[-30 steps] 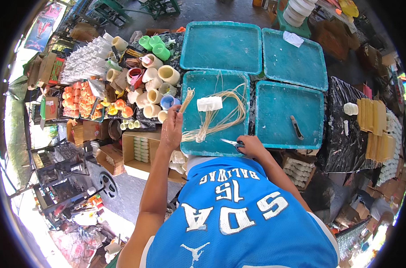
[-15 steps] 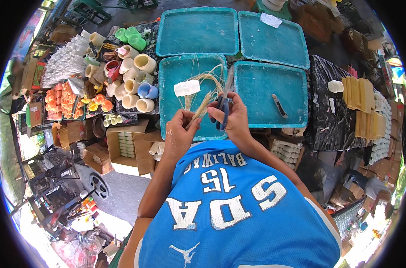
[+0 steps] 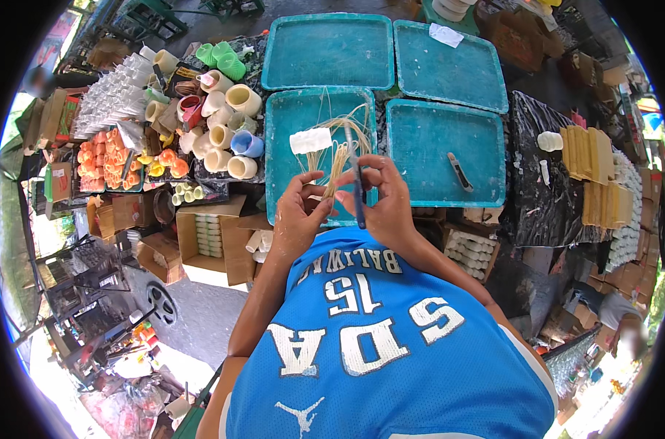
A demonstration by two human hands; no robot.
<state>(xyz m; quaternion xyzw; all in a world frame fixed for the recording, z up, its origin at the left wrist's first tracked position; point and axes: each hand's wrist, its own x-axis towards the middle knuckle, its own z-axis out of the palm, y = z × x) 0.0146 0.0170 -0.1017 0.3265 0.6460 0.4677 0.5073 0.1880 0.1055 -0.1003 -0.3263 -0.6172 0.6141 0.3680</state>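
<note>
My left hand [image 3: 297, 205] is closed, pinching a bundle of straw-coloured strands [image 3: 339, 159] near its lower end. The strands stand up from the fingers in looped ends, and longer ones curve over the teal tray behind. Close beside it, my right hand [image 3: 382, 196] holds scissors with dark blue handles [image 3: 359, 192], seen edge-on with the blades upward. Its fingertips come near the base of the bundle; whether they touch it is hard to see. A white ribbed block [image 3: 310, 140] lies over some strands on the near left tray [image 3: 280, 110].
Three other teal trays [image 3: 329, 51] adjoin it; a box cutter [image 3: 460, 173] lies in the near right one. Cups and moulds [image 3: 242, 99] crowd the left side. Yellow sheets [image 3: 585, 154] rest on black plastic at right. Open cartons [image 3: 209, 238] stand below the table edge.
The scissors have turned from an angled, face-on view to edge-on, and my right hand's fingers have spread. The strand bundle has tipped more upright in my left hand.
</note>
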